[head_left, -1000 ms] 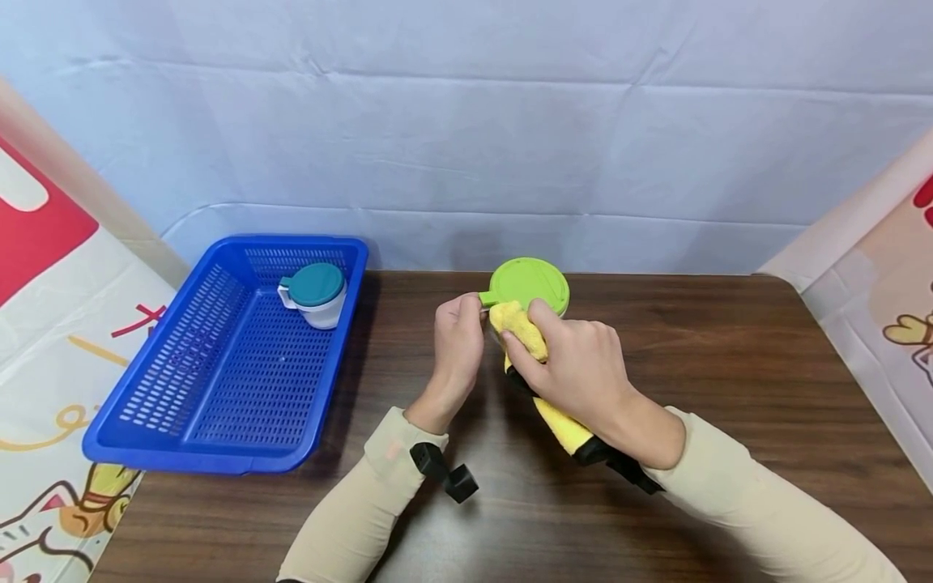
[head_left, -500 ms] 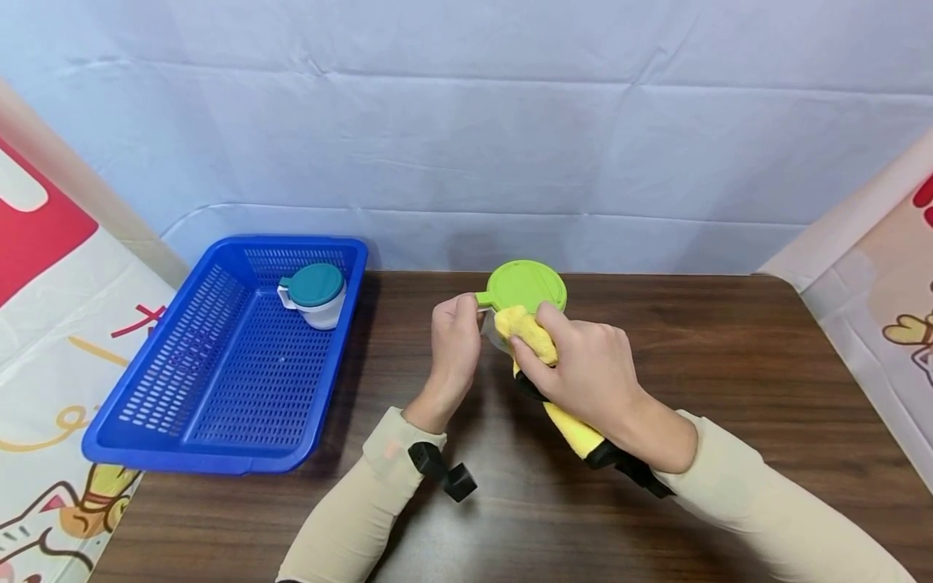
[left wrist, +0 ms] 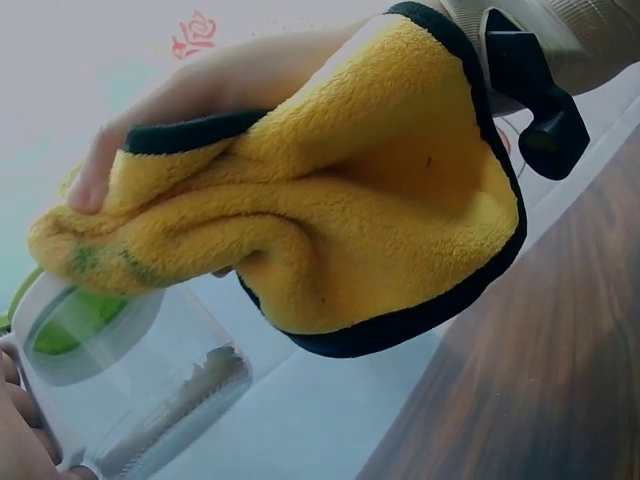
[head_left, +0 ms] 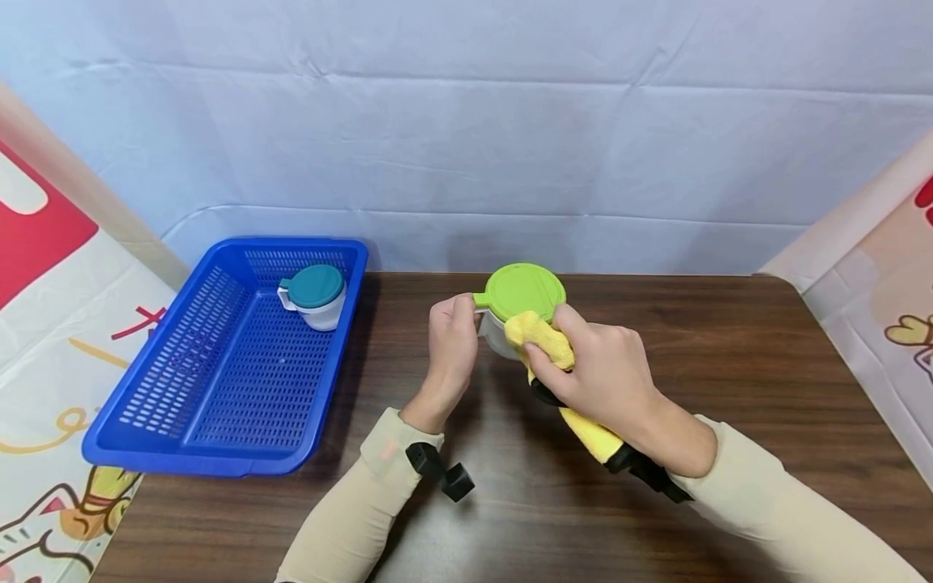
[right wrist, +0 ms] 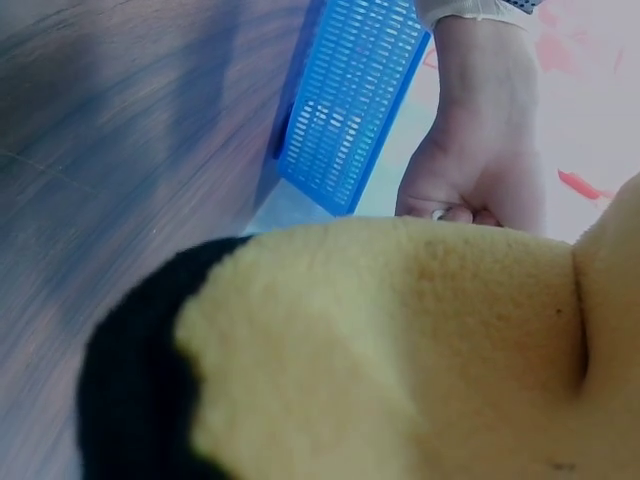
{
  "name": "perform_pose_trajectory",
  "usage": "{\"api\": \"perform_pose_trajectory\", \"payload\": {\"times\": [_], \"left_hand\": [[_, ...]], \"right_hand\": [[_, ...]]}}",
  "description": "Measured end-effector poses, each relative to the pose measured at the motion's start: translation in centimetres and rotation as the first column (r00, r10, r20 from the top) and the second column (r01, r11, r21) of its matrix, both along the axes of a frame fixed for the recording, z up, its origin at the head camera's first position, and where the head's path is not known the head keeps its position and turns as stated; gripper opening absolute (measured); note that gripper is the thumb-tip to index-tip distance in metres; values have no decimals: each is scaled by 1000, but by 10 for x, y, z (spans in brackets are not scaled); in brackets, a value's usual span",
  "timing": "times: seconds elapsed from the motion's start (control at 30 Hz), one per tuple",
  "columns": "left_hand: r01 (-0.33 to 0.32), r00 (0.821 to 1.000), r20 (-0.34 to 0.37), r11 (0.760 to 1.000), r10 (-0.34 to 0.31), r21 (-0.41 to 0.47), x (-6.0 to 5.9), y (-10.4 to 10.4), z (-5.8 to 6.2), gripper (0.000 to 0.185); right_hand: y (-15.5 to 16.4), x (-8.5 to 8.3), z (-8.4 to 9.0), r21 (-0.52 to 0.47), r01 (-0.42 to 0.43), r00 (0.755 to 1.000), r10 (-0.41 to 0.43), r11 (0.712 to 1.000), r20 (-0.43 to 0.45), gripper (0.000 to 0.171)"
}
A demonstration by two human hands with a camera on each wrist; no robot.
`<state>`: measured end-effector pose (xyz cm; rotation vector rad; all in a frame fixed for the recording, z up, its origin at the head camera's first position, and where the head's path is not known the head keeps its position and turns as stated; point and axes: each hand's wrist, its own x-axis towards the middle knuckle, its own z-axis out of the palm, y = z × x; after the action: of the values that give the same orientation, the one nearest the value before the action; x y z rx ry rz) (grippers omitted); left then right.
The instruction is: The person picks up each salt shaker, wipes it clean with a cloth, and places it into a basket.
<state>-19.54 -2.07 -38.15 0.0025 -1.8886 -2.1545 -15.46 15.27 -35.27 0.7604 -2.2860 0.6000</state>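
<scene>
A clear jar with a lime-green lid and a side handle is held up near the table's back edge. My left hand grips it by the handle, fingers curled round. My right hand pinches a bunched yellow cloth with black edging, held against the jar's near side below the lid. The cloth's loose end hangs down under the right wrist. In the left wrist view the cloth spreads wide, showing green smudges by the fingertips. It covers part of the jar in the head view.
To the left, a blue perforated basket stands on the dark wooden table. In its back right corner sits a white jar with a teal lid. A pale cloth backdrop rises behind the table.
My right hand and the cloth have slid right and toward me along the jar, uncovering more of its clear side. The jar has shifted slightly left and nearer; my left hand keeps its grip.
</scene>
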Motion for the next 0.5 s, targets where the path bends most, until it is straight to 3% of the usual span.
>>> {"api": "perform_pose_trajectory", "payload": {"times": [0.5], "left_hand": [[-16, 1000, -13, 1000, 16, -18, -2, -6, -1, 35]], "right_hand": [[24, -5, -3, -66, 20, 998, -15, 998, 69, 27]]}}
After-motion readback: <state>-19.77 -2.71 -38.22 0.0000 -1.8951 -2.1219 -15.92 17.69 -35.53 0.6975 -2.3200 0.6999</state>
